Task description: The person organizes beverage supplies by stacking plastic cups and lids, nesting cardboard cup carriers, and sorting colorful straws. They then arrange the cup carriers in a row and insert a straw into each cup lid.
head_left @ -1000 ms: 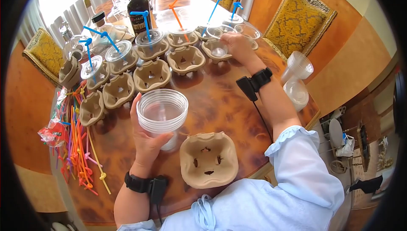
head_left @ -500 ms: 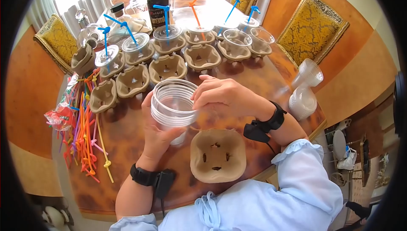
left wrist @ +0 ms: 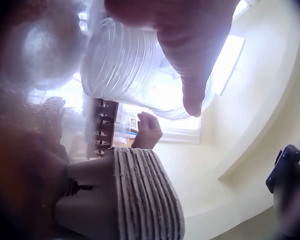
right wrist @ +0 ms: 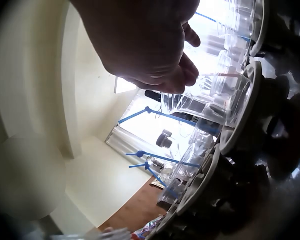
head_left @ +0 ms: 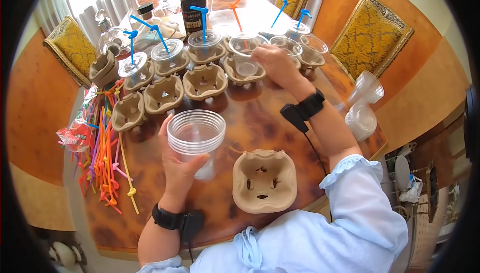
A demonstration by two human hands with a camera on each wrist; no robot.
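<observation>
My left hand (head_left: 179,173) grips a nested stack of clear plastic cups (head_left: 196,135) above the table, thumb on the near side. In the left wrist view the stack (left wrist: 122,60) lies across the palm side, with the thumb over it. My right hand (head_left: 281,70) pinches the rim of a single clear cup (head_left: 245,59), which sits in a brown cardboard cup holder (head_left: 239,77) in the front row. The right wrist view shows that cup (right wrist: 202,107) under the bent fingers. Close to my body, a stack of cardboard holders (head_left: 265,185) stands between the arms.
Behind, lidded cups with knotted blue and orange straws (head_left: 204,38) stand in holders. Front-row holders (head_left: 204,84) continue left. Loose colourful straws (head_left: 105,153) lie at the left edge. More stacked cups (head_left: 367,87) lie right, and a dark bottle (head_left: 193,10) stands at the back.
The right hand first set a cup in a holder further right, came back to the stack in my left hand, then carried another cup out to the neighbouring holder on the left.
</observation>
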